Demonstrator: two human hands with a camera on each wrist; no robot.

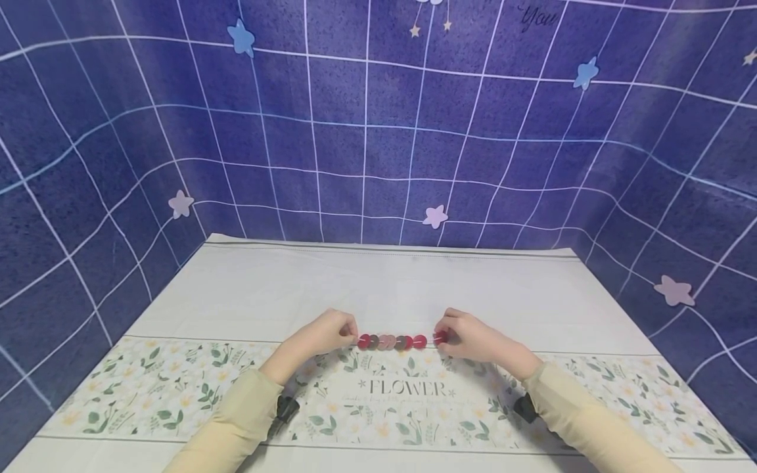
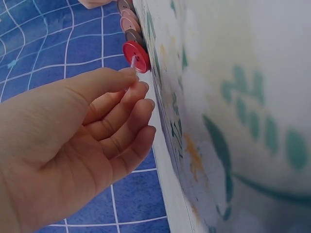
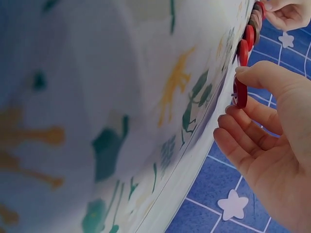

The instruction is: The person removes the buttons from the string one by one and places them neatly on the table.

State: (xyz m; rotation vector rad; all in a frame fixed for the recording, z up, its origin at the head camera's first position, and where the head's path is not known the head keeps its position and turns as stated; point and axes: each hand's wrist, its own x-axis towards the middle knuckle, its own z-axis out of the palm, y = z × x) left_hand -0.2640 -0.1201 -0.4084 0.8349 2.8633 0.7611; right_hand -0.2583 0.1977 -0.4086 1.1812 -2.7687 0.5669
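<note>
In the head view, the row of round red, pink and grey buttons [image 1: 387, 341] stretches between the left hand [image 1: 325, 332] and the right hand [image 1: 470, 336], over the white flower-printed cloth surface [image 1: 378, 289]. To hold it well, I think both hands should pull evenly and softly. In the left wrist view, the fingers pinch the thin whitish thread [image 2: 133, 62] beside 1 red button. In the right wrist view, the fingers are narrow, pinching 1 round red end button [image 3: 240, 92].

The right hand [image 1: 467, 335] is partly hiding a red button [image 1: 439, 337], fine print [image 1: 408, 399] is blurring, and sleeves [image 1: 591, 417] are running past the head view's bottom edge.
</note>
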